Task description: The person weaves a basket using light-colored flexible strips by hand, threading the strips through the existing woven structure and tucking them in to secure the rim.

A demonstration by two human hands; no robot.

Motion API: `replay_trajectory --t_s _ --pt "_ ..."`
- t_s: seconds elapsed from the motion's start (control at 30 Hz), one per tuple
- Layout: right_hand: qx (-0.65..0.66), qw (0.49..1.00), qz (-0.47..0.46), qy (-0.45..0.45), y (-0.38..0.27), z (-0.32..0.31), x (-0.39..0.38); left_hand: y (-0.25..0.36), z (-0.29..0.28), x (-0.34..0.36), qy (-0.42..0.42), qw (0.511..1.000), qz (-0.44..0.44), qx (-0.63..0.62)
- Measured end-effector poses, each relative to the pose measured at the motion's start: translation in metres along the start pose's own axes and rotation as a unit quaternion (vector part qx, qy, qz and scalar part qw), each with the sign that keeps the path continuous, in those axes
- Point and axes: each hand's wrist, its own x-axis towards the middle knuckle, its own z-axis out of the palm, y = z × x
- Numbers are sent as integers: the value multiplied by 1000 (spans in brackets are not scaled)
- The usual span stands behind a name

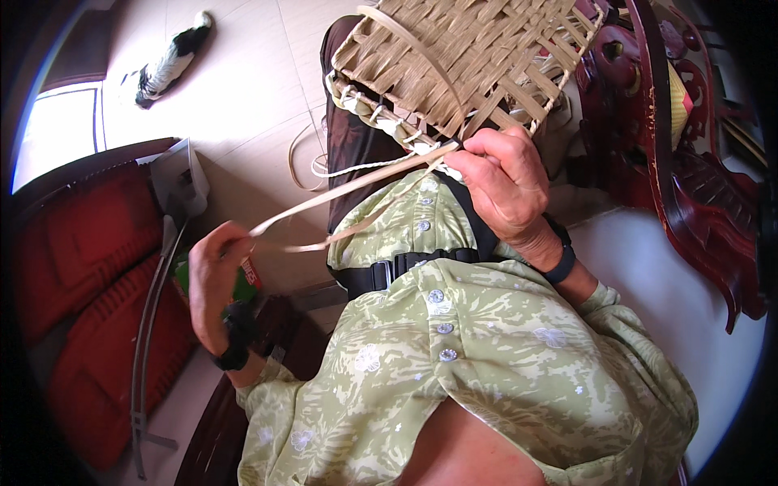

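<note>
A woven panel of flat tan strips (454, 61), perhaps a basket's side, rests across my lap at the top of the view. White cord binds its near edge (381, 120). My right hand (506, 182) is closed in a pinch at the panel's lower corner, where a pale flat weaving strip (348, 191) meets the edge. This strip runs down to the left into my left hand (217, 275), whose curled fingers grip it, slightly blurred. A second length of strip (356, 229) loops below, between the hands. A thin cane hoop (417, 49) arches over the weave.
Carved dark red wooden furniture (660, 146) stands close on the right. To the left are a red cushioned seat (97, 324) and a thin grey metal frame (150, 348). A black-and-white animal (172, 65) lies on the tiled floor (251, 73). A loose strip coil (296, 158) hangs near my leg.
</note>
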Motion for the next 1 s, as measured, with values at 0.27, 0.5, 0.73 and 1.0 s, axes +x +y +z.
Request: replay_trajectory --t_s 0.27,0.5,0.73,1.0 --pt "-4 1000 -14 5 1 4 0 60 73 39 172 950 260 -21" --pt "1 999 28 -15 -6 -5 9 118 140 60 -71 938 327 -95" --pt "23 999 41 3 -11 -4 3 -61 -5 49 273 913 -98 287" --pt "20 1000 18 16 -4 1 6 89 112 65 127 904 389 124"
